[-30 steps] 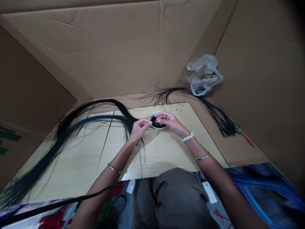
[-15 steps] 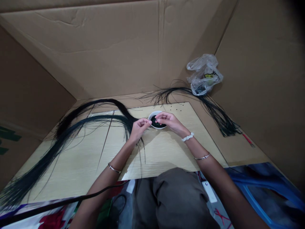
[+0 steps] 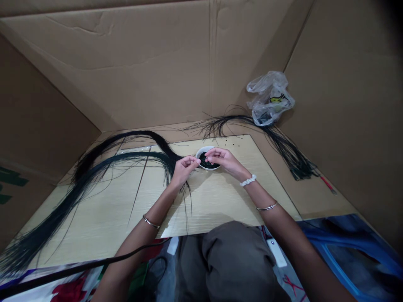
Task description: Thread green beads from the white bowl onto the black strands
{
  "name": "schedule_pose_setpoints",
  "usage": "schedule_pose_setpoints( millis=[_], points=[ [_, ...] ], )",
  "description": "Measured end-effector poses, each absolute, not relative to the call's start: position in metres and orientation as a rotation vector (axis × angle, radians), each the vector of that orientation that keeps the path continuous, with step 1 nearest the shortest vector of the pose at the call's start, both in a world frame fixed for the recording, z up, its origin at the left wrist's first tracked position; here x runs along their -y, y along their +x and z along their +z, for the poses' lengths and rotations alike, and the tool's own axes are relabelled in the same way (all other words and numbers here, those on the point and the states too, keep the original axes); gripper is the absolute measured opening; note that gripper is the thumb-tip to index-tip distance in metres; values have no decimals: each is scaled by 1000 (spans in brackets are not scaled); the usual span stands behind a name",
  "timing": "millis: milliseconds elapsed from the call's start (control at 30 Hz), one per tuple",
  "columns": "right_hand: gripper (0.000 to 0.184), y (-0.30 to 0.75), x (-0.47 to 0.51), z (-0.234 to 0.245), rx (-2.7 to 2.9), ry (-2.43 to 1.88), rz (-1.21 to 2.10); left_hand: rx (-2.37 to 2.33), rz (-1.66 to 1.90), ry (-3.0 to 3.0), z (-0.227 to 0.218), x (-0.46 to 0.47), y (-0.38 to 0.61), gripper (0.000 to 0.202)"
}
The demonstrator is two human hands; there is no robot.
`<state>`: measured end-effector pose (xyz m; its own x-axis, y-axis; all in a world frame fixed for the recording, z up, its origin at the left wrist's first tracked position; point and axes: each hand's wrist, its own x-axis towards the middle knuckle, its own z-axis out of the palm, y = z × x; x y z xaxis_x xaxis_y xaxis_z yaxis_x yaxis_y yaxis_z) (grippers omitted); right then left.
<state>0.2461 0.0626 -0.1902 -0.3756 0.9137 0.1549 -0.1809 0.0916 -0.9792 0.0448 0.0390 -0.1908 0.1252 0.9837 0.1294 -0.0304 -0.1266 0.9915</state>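
My left hand (image 3: 183,169) is closed in a pinch on thin dark strands (image 3: 186,197) that trail down over the pale wooden board (image 3: 103,218). Just right of it sits a small white bowl (image 3: 201,152) holding tiny dark beads. My right hand (image 3: 224,160) hovers over the bowl with its fingertips pinched together above the beads; what they hold is too small to make out. The two hands nearly meet at the bowl's left rim.
A long thick bundle of dark strands (image 3: 63,201) sweeps across the board's left side. Another bundle (image 3: 283,151) lies at the back right near a crumpled clear plastic bag (image 3: 270,98). Cardboard walls (image 3: 157,63) enclose the space. A black cable (image 3: 78,268) crosses near my lap.
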Motion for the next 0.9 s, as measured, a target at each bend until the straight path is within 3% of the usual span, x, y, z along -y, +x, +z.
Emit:
schedule_pose_setpoints(
  millis=[533, 900],
  points=[
    [32, 245, -60, -188, 1487, -801, 1431, -1061, 1216, 1384, -191, -39, 45, 44],
    [32, 232, -50, -186, 1609, -870, 1321, -1040, 1184, 1491, -192, -37, 47, 35]
  ],
)
